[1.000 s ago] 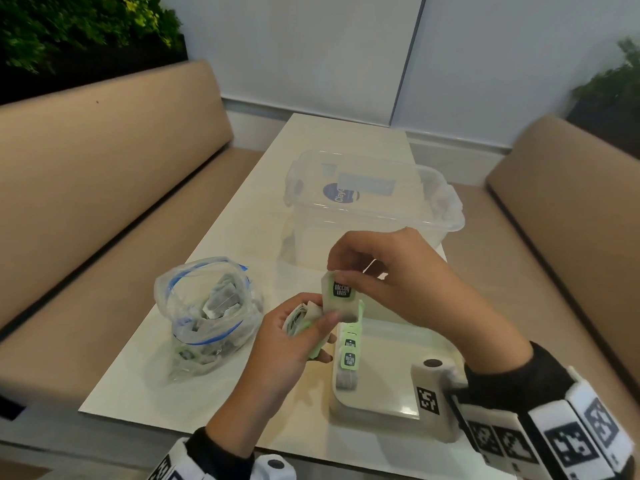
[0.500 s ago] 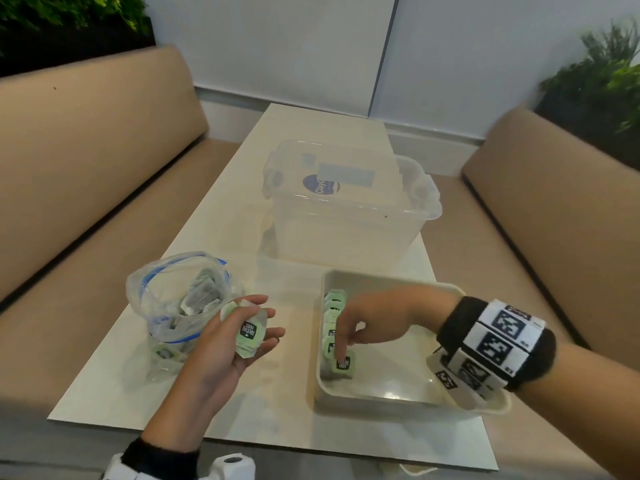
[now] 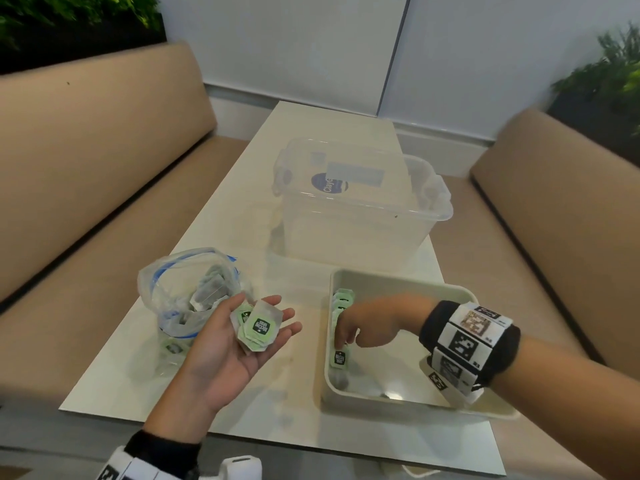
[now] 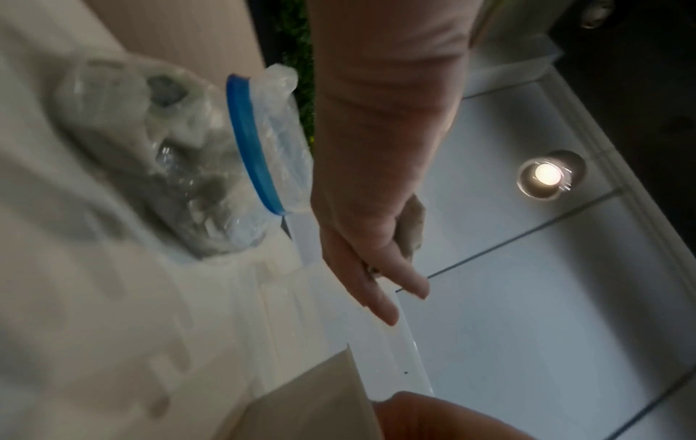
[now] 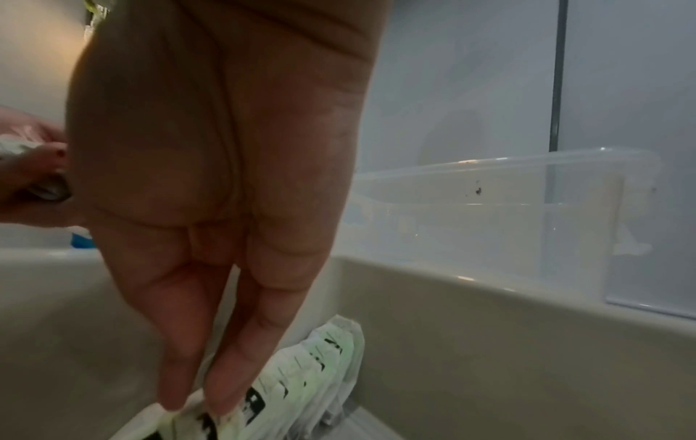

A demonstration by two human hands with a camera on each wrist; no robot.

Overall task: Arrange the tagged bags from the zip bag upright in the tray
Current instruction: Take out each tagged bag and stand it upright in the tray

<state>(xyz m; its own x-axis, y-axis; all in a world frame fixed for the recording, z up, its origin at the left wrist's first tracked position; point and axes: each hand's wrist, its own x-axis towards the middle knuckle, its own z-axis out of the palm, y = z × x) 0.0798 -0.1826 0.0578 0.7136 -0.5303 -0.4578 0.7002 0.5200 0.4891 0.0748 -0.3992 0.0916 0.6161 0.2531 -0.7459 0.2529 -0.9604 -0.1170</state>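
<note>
The right hand [image 3: 367, 323] pinches a green-tagged bag [image 3: 338, 358] under its fingertips [image 5: 222, 399] inside the shallow cream tray [image 3: 398, 284]. Beside it, the flat, palm-up left hand [image 3: 228, 344] carries more tagged bags [image 3: 258, 329].

The left hand [image 3: 227, 344] lies palm up, fingers relaxed and straight. The right hand [image 3: 367, 322] points down, thumb and fingers [image 5: 241, 372] pinched together at their tips.

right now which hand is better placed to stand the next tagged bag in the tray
Right. The right hand is already inside the tray, fingertips on the row of upright bags. The left hand lies palm up outside it, carrying spare tagged bags to pass over.
</note>
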